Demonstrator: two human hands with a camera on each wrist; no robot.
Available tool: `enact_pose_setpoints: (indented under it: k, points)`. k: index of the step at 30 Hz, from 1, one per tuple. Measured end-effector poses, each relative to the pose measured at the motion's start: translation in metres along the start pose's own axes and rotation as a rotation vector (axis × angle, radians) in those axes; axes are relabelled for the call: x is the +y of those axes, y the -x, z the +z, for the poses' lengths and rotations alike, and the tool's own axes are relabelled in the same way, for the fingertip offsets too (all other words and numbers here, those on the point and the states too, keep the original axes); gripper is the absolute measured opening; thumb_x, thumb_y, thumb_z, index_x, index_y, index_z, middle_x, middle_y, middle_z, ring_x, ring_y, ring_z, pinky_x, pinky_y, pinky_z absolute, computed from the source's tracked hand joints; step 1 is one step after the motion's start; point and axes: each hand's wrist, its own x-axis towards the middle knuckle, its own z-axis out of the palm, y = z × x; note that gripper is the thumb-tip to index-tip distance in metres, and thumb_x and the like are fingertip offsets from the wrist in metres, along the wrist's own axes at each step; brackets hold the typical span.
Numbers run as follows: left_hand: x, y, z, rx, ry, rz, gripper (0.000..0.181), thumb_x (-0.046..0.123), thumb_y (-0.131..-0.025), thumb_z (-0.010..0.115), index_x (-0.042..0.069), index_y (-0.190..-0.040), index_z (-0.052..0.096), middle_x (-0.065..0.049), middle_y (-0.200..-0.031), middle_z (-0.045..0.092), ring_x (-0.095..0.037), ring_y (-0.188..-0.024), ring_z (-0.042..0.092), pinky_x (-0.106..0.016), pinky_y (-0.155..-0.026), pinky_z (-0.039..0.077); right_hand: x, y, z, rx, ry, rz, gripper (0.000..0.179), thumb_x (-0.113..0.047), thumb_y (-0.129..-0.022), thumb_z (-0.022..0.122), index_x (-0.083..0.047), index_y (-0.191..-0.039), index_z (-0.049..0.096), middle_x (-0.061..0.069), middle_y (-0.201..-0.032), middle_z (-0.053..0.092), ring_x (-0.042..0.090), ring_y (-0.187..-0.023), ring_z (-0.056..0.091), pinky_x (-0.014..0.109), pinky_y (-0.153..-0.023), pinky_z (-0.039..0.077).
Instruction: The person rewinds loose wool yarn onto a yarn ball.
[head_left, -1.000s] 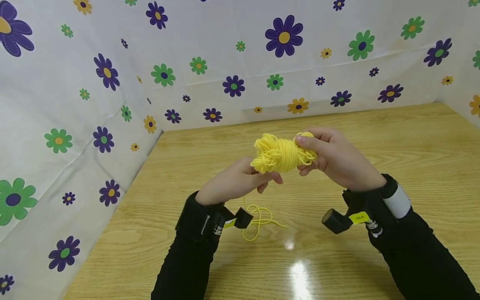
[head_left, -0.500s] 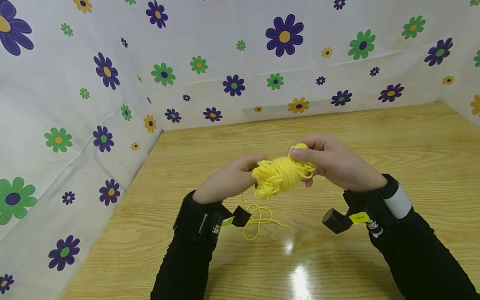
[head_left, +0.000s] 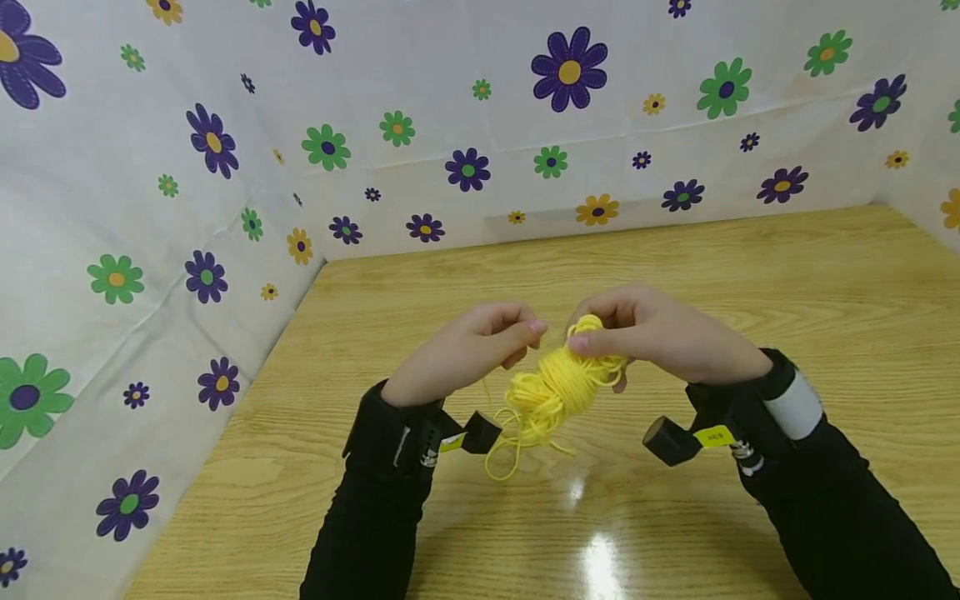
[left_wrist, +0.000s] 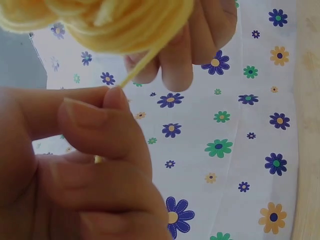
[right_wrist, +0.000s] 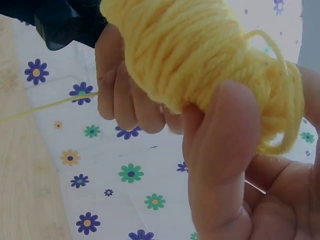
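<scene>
My right hand (head_left: 656,337) grips one looped end of a yellow yarn skein (head_left: 566,382), thumb across its front, and holds it tilted above the table. To its left, my left hand (head_left: 480,342) pinches a yarn strand (left_wrist: 145,61) between thumb and fingertip. In the left wrist view that strand runs taut up to the skein, and the other fingers curl below the pinch. The right wrist view has the skein's wound middle (right_wrist: 185,47) close up, with the right thumb (right_wrist: 227,135) pressed on it. From the left hand a loose tail of yarn (head_left: 504,477) hangs down to the table.
A wood-grain table (head_left: 360,333) lies under both hands. White flower-printed cloth (head_left: 420,75) stands behind it and along its left side. Black wrist cameras, such as the right one (head_left: 670,442), jut inward below the hands.
The skein has swung downward at its left end and tilted. My left hand has come away from behind it and now pinches the strand. My right hand has lowered slightly.
</scene>
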Motion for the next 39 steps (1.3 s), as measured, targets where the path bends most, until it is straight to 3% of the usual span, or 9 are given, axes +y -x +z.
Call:
enact_pose_setpoints:
  k: [11,22,29,39]
  points:
    - [0.004,0.007,0.0,0.021,0.009,0.02,0.024,0.021,-0.108,0.045,0.004,-0.097,0.057,-0.003,-0.072,0.04,-0.021,-0.067,0.036,-0.032,-0.067,0.03,0.001,-0.005,0.0,0.027,0.115,0.057,0.026,-0.023,-0.097,0.062,0.003,-0.101,0.064,0.009,-0.084,0.064,0.018,-0.073,0.06,0.034,-0.062,0.056]
    - [0.012,0.013,0.001,0.026,0.018,0.052,0.023,0.015,-0.107,0.045,0.001,-0.1,0.061,-0.004,-0.073,0.042,-0.02,-0.069,0.039,-0.031,-0.067,0.033,0.001,-0.007,0.002,0.182,0.17,0.133,0.027,-0.024,-0.098,0.062,0.003,-0.103,0.062,0.01,-0.089,0.062,0.022,-0.08,0.062,0.034,-0.068,0.058]
    - [0.013,0.014,0.002,0.03,0.002,0.092,0.022,0.014,-0.106,0.048,0.0,-0.098,0.062,-0.003,-0.072,0.043,-0.021,-0.064,0.036,-0.029,-0.062,0.031,0.004,-0.009,0.001,0.293,0.12,0.108,0.028,-0.022,-0.099,0.061,0.006,-0.103,0.059,0.015,-0.098,0.06,0.024,-0.085,0.063,0.036,-0.073,0.06]
    - [0.013,0.012,0.009,0.007,-0.047,0.112,0.026,0.013,-0.107,0.045,0.0,-0.111,0.068,-0.002,-0.071,0.047,-0.017,-0.059,0.036,-0.026,-0.057,0.031,0.003,-0.008,-0.001,0.439,0.007,0.084,0.043,-0.029,-0.103,0.055,0.009,-0.123,0.054,0.017,-0.113,0.06,0.015,-0.093,0.065,0.028,-0.08,0.058]
